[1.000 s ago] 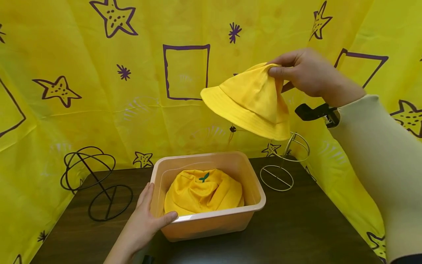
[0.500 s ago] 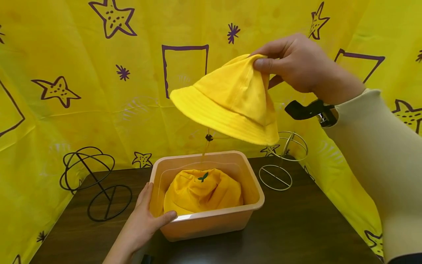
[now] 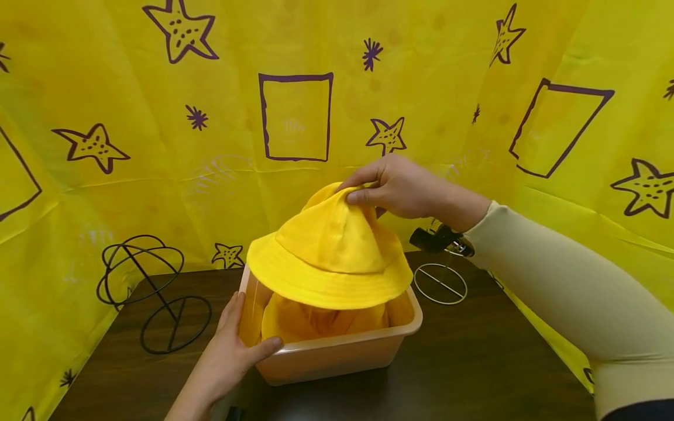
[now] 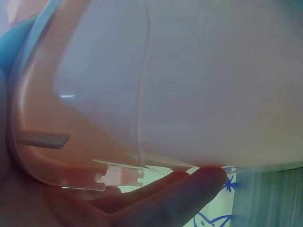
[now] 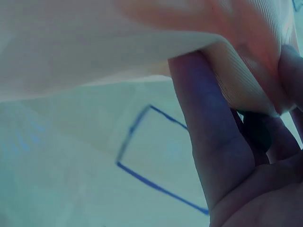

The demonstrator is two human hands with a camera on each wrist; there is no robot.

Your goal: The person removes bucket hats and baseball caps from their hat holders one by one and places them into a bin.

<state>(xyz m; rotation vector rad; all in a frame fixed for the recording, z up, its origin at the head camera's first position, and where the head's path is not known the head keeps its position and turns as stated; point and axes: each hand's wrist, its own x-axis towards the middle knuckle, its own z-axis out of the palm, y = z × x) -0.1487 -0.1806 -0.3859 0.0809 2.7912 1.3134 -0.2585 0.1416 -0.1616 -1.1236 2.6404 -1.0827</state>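
My right hand (image 3: 408, 187) pinches the crown of a yellow bucket hat (image 3: 332, 251) and holds it over the bin, brim down. In the right wrist view the fingers (image 5: 203, 113) press into the hat's cloth (image 5: 142, 52), and a bit of green shows between them. My left hand (image 3: 226, 348) grips the near left corner of a peach plastic bin (image 3: 337, 362), thumb over the rim. Its fingers (image 4: 189, 194) lie along the bin's wall (image 4: 189, 85) in the left wrist view. Another yellow hat (image 3: 326, 321) lies crumpled inside the bin, partly hidden by the held one.
On the left of the dark wooden table (image 3: 474, 362) stands a black wire hat stand (image 3: 152, 284). A gold wire stand (image 3: 441, 280) is at the right, partly hidden behind the right wrist. A yellow patterned curtain (image 3: 221, 117) encloses the back and sides.
My right hand has carried the hat down and to the left, from high beside the bin to just over its opening. The left hand stays on the bin's corner.
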